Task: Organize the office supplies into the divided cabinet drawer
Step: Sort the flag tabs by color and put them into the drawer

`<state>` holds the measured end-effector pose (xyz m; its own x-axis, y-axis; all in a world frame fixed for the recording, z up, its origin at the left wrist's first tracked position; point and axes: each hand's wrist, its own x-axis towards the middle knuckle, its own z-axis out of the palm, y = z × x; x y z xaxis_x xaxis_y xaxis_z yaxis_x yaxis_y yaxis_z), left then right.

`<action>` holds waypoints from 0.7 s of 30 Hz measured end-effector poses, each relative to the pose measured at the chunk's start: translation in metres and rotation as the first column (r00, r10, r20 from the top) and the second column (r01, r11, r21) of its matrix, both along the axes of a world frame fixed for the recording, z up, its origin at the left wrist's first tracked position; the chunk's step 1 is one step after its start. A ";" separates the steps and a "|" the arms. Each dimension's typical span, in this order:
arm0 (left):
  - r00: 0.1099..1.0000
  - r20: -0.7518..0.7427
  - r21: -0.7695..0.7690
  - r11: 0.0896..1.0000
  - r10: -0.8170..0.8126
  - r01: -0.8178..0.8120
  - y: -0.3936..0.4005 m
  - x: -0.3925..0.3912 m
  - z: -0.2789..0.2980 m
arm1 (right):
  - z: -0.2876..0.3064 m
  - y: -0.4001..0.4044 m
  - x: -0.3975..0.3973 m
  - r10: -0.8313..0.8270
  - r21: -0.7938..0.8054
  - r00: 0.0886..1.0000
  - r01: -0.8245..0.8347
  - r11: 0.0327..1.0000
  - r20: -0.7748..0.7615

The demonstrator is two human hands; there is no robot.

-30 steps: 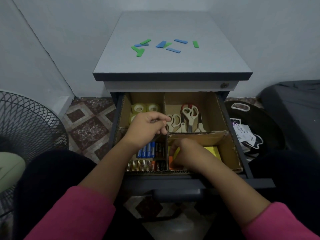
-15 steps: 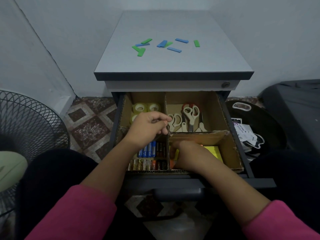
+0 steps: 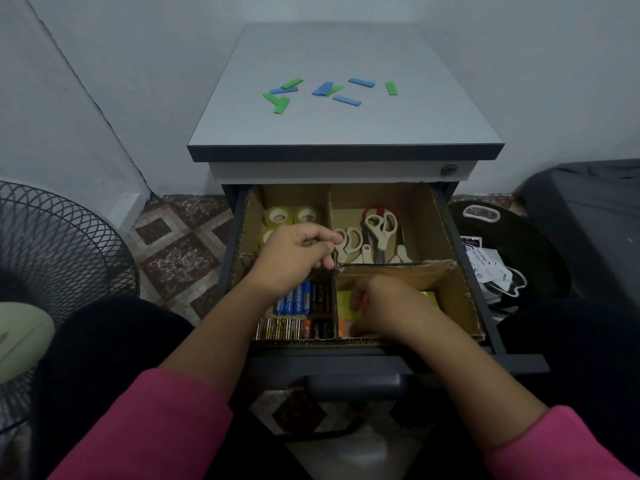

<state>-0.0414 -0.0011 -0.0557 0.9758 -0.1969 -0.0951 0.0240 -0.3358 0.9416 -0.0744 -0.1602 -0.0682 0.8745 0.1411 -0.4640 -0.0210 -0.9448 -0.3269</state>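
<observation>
Open grey metal cabinet drawer [image 3: 485, 306], lined with brown corrugated cardboard dividers [image 3: 333, 299] making four compartments. Far-left compartment: glossy clear tape rolls [image 3: 278, 216], round, lying flat. Far-right: beige-handled scissors [image 3: 348, 242] side by side, one pair with red handles [image 3: 375, 213] partly under them. Near-left: cylindrical batteries [image 3: 294, 303], blue ones above, gold and black-orange rows nearest the front wall. Near-right: yellow sticky-note pads [image 3: 344, 303], square and matte, with an orange pad [image 3: 343, 328] at the front corner.

Left hand [image 3: 296, 259] hovers over the central divider, fingers curled in, tips pinched together; whether anything small sits between them I cannot tell. Right hand [image 3: 384, 306] is down in the near-right compartment, fingers curled around the edge of a yellow pad.

On the smooth pale-grey tabletop [image 3: 346, 129] of the cabinet: flat blue and green plastic strips [image 3: 329, 91], scattered, some overlapping. Black wire fan grille [image 3: 52, 244] at left; patterned tile floor [image 3: 180, 244].
</observation>
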 end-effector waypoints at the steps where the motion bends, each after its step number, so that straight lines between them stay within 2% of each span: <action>1: 1.000 0.001 0.000 1.000 -0.001 0.001 0.000 0.000 0.000 | 0.005 -0.006 -0.001 -0.038 -0.031 0.999 0.039 0.999 0.004; 5: 1.000 -0.014 -0.009 1.000 -0.004 0.004 0.000 0.003 -0.001 | 0.012 -0.036 -0.006 -0.121 -0.269 0.963 0.186 0.945 0.239; 6: 1.000 -0.022 -0.016 1.000 -0.002 0.002 0.000 0.003 -0.002 | 0.011 -0.039 -0.008 -0.132 -0.295 0.960 0.204 0.933 0.249; 21: 1.000 -0.018 -0.019 1.000 -0.012 0.011 0.000 0.002 -0.003 | -0.001 -0.044 -0.006 -0.191 -0.300 0.971 0.226 0.927 0.142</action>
<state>-0.0391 -0.0006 -0.0590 0.9716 -0.2100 -0.1091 0.0376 -0.3183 0.9473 -0.0805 -0.2043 -0.0688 0.9158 -0.1866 -0.3556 -0.2098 -0.9773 -0.0275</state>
